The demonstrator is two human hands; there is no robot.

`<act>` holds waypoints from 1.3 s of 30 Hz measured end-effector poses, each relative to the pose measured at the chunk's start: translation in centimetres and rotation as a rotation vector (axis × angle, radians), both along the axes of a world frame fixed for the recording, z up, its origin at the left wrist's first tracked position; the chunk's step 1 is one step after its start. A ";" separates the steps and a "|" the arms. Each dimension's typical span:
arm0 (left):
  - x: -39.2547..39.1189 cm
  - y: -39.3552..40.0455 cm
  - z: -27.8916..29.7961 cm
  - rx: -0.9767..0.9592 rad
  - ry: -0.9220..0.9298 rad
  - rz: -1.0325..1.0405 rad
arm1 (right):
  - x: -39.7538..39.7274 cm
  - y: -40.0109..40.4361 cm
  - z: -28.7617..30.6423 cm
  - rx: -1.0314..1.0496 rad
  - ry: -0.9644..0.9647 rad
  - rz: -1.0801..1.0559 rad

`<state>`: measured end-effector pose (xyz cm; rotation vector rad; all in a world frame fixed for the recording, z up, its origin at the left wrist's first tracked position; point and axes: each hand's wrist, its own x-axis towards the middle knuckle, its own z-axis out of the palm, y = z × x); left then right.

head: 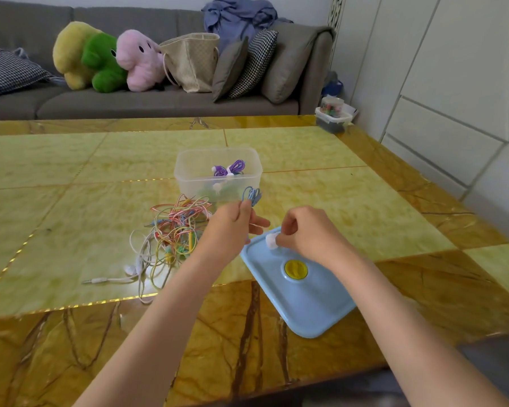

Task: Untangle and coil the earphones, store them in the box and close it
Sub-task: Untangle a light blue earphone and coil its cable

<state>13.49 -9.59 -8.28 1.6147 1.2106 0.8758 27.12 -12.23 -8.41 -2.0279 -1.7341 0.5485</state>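
A small coil of blue earphone cord point(251, 195) stands up from the left hand point(232, 224), whose grip is pinched around its lower end; the loops' long axis runs upward, toward the clear plastic box point(218, 171) just beyond. The right hand point(306, 233), close beside, pinches a white earbud point(271, 240) above the light blue lid with a yellow button point(297, 283). A purple coil point(231, 168) already lies inside the box. The tangled multicoloured earphones point(171, 233) sit left, near the left hand, on the marble tabletop point(71, 160), which offers open room.
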 end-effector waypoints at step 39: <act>1.4 -1.9 1.8 -0.410 -0.331 -0.246 | 0.1 -1.0 2.0 0.452 0.311 0.168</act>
